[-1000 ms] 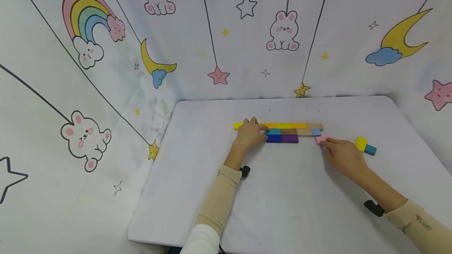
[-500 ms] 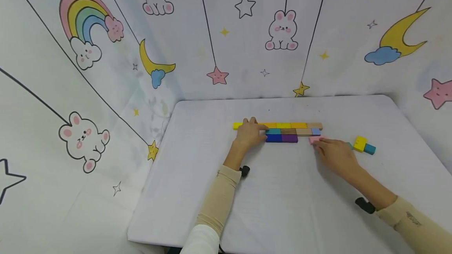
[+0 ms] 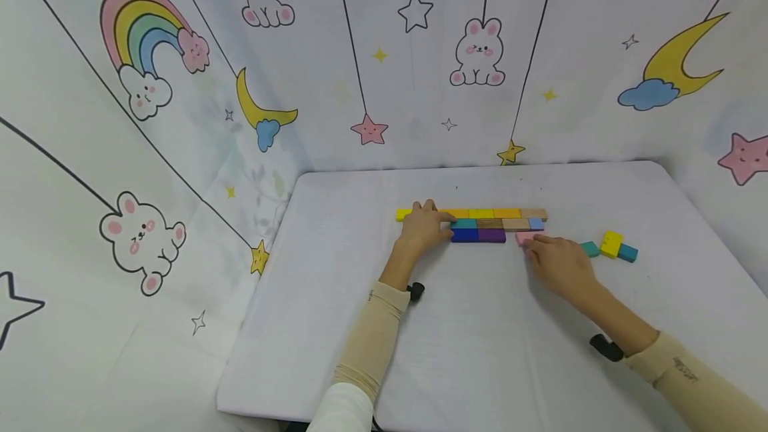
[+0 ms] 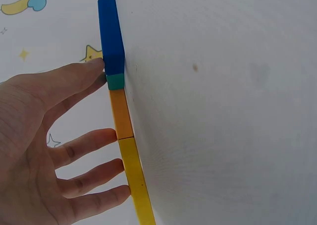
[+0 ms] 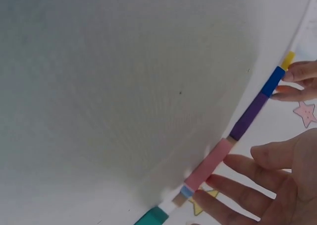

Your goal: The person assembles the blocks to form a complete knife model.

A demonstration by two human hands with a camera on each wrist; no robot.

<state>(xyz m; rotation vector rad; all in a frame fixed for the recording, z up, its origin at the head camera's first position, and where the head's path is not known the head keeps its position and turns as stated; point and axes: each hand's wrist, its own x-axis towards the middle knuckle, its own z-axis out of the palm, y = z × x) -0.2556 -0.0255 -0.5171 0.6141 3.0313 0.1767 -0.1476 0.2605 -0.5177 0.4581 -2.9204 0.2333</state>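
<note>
In the head view, my left hand (image 3: 423,227) touches the left end of the laid-out rows of wooden blocks. Its fingers reach the yellow block (image 4: 136,175) and orange block (image 4: 121,113), its thumb tip the dark blue block (image 4: 111,34). My right hand (image 3: 558,262) rests its extended fingertips against the pink block (image 5: 209,161), thumb held apart from it in the right wrist view. The pink block lies flat, a short gap to the right of the purple block (image 3: 492,236) in the front row. Above that gap runs the middle row, with a tan block (image 3: 515,225) and light blue block (image 3: 536,224).
Right of my right hand lie a green block (image 3: 590,249), a loose yellow block (image 3: 611,244) and a teal-blue block (image 3: 627,253). The white-covered table (image 3: 468,339) meets a cartoon-printed backdrop (image 3: 324,52) behind.
My right hand has slid the pink block leftward toward the purple block, and the green block has come into sight behind it. The left hand has stayed in place.
</note>
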